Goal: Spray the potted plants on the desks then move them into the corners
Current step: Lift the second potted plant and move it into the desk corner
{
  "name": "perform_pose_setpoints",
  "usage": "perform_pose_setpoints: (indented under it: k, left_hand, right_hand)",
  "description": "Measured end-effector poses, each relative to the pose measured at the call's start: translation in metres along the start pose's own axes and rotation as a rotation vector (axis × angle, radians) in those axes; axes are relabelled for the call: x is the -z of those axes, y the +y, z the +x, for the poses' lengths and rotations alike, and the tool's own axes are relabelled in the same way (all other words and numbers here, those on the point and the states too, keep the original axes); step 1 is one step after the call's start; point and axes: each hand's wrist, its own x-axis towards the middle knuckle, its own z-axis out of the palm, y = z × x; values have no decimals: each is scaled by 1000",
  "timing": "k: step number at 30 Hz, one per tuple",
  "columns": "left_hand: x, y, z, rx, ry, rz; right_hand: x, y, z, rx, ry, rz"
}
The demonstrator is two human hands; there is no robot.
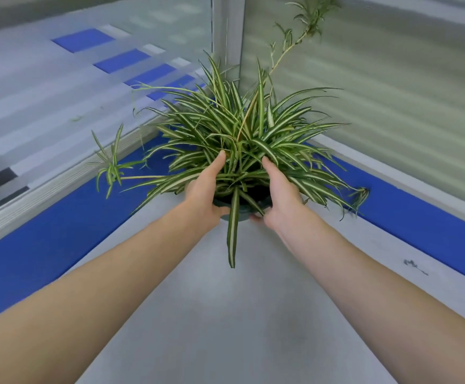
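Note:
A spider plant (234, 128) with long green-and-white striped leaves grows in a dark pot (241, 210) near the far corner of the grey desk (225, 314). My left hand (206, 192) grips the pot's left side, thumb on the front rim, fingers reaching up among the leaves. On the right side my right hand (279, 195) holds the pot the same way. Leaves hide most of the pot. One long leaf droops over the front rim onto the desk. A thin runner with small plantlets rises up to the right.
Frosted glass partitions (391, 92) with blue lower bands (419, 206) meet at a metal post (227, 37) just behind the plant. A small dark scrap (414, 266) lies on the desk at the right. Another plantlet (112, 167) hangs out to the left.

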Motion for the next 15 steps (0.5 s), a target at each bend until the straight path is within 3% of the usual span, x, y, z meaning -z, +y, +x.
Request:
perform_pose_setpoints:
  k: [15]
  left_hand:
    - [-12,39,61,-10,-56,17]
  right_hand:
    - [-31,-34,39,34,-37,-1]
